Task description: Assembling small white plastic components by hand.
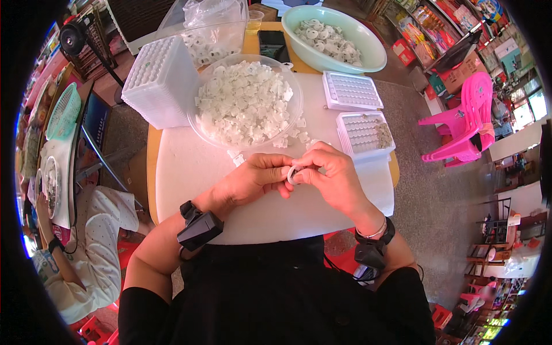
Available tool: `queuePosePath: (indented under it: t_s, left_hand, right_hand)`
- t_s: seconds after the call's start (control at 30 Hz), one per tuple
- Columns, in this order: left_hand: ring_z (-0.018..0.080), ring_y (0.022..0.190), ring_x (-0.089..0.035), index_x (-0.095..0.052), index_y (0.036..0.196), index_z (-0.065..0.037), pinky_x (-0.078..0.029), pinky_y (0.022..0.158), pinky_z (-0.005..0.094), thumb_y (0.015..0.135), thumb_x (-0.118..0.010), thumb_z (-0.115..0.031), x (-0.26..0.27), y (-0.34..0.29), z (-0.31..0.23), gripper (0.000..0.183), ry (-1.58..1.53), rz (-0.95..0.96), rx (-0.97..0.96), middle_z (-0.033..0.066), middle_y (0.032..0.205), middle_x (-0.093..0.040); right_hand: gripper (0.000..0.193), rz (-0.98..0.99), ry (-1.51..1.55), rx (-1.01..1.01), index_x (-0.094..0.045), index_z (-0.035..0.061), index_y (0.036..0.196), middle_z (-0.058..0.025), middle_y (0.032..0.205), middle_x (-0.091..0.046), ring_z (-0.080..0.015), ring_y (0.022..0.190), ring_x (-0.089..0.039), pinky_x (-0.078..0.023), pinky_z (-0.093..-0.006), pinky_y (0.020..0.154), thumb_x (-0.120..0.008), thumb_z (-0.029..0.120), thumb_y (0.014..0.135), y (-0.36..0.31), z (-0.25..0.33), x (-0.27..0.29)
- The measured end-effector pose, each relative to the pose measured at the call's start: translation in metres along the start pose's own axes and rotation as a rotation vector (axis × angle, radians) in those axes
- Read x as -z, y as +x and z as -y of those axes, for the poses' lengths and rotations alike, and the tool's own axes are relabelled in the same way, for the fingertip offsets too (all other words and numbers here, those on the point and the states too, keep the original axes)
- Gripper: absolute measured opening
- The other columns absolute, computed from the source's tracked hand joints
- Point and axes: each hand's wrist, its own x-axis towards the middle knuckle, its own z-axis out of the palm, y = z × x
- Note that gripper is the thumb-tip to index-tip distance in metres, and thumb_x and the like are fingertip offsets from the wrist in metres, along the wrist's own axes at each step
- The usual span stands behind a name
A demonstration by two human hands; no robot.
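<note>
Over the near half of the white padded table top (253, 221), my left hand (250, 181) and my right hand (333, 177) meet. Between their fingertips is a small white ring-shaped plastic part (291, 175), pinched from both sides; the fingers partly cover it. Just beyond my hands stands a round clear tub (192, 109) heaped with small translucent white plastic pieces (244, 103). A few loose pieces (302, 137) lie beside its near right edge. To the right are two white compartment trays, a far one (352, 91) and a near stack (359, 138) with small parts at one end.
A tall stack of white trays (155, 86) stands left of the tub. Farther back are a clear bin (230, 29), a phone (273, 46), a cup (255, 22) and a pale green basin (368, 49) of parts. Another person (98, 247) sits at left; a pink chair (474, 115) stands right.
</note>
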Motion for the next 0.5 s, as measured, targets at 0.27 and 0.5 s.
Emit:
queuePosePath:
  t_s: [0.27,0.5]
  left_hand:
    - [0.0131,0.084,-0.059,-0.059,0.114,0.001,-0.051,0.073,0.0276,0.093,-0.059,-0.021,-0.002,-0.001,-0.002,0.031,-0.001,0.01,0.033,0.0056,0.096,-0.062]
    - [0.0131,0.084,-0.059,-0.058,0.114,0.001,-0.051,0.073,0.0278,0.094,-0.058,-0.02,-0.005,-0.002,-0.006,0.029,-0.068,0.013,0.015,0.0058,0.098,-0.062]
  right_hand:
    - [0.007,-0.005,-0.067,0.008,-0.066,0.002,0.086,-0.0059,0.086,-0.056,-0.0165,0.075,-0.063,-0.051,-0.0285,0.068,-0.065,-0.002,0.08,-0.005,-0.002,0.001]
    - [0.017,-0.087,0.138,-0.044,-0.064,-0.0011,0.098,-0.0073,0.093,-0.057,-0.0143,0.078,-0.061,-0.05,-0.027,0.073,-0.064,-0.001,0.082,-0.005,0.003,-0.001]
